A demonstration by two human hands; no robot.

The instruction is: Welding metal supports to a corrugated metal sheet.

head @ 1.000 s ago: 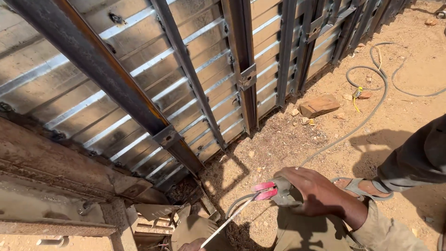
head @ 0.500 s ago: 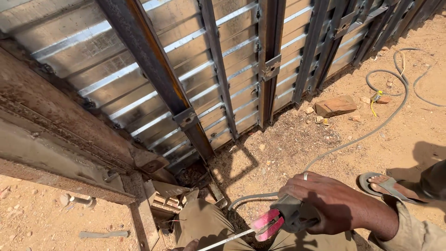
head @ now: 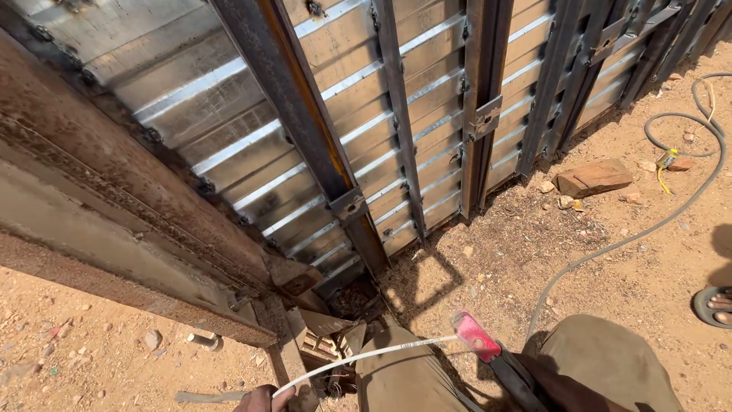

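My left hand (head: 258, 398) sits at the bottom edge, fingers closed on the end of a thin white welding rod (head: 366, 355); the rod arcs rightward to a pink electrode holder (head: 476, 336) above my knees (right hand out of sight); grey cable (head: 610, 248) trails over sandy ground (head: 534, 252); steel formwork panels (head: 396, 145) stand beyond.

The person wears olive-khaki trousers (head: 602, 366), baggy and creased over both knees, dusty in places.
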